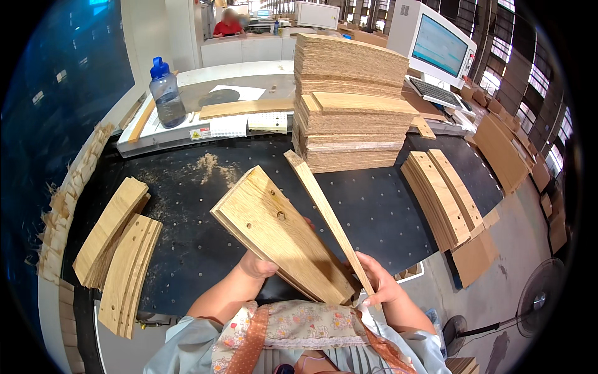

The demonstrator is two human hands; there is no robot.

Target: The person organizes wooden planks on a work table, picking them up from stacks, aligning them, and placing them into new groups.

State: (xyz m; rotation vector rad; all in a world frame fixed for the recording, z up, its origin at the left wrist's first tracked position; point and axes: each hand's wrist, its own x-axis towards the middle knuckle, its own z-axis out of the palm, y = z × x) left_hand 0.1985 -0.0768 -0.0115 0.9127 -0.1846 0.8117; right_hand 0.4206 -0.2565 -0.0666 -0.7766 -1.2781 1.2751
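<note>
The curved wooden board (283, 240) is held tilted above the black perforated table (374, 206), its drilled face up and its near end low against the person's flowered apron (299, 327), which hides that bottom edge. The left hand (258, 266) sits under the board's near left edge; only the knuckles show, so I cannot tell how its fingers lie. The right hand (383, 287) is just right of the board, thumb and fingers pinched on the low end of a thin wooden strip (329, 221) that slants up along the board's right side, and its fingertips are partly lost behind that strip. Beyond the board's far end rises a tall stack of chipboard panels (352, 100), its top cut by nothing but its back hidden. Left of the board lie fanned curved pieces (121, 255), the lowest running past the table edge. Right of it rests another row of curved pieces (442, 196) on edge. Far left of the stack stands a blue-capped water bottle (167, 93), clear-walled, roughly half full of water as far as I can make out. Sawdust (208, 165) is scattered between bottle and board. Right of the stack a monitor (439, 47) and keyboard (433, 92) bend toward the rim
</note>
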